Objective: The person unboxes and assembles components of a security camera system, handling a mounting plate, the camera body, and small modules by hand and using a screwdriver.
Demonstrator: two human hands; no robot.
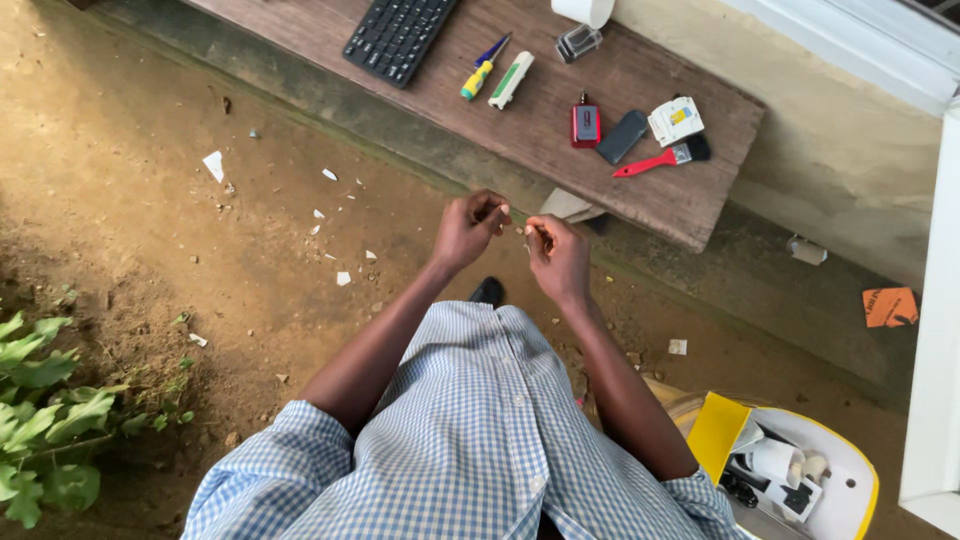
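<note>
While tools lie untouched on the table (560, 110), the left hand (468, 228) and right hand (556, 255) each pinch a small item, too tiny to identify, just before its near edge; work appears midway.

— What lies on the wooden bench (520, 130)?
— A black keyboard (398, 35), a yellow-handled screwdriver (482, 70), a red-handled brush (660, 158).
— And around it?
— Paper scraps (214, 165) on the dirt floor (150, 230), green leaves (45, 420) at left.

Something tiny, perhaps wire, is showing between left hand (468, 226) and right hand (556, 252); keyboard (398, 35) is running off top edge.
</note>
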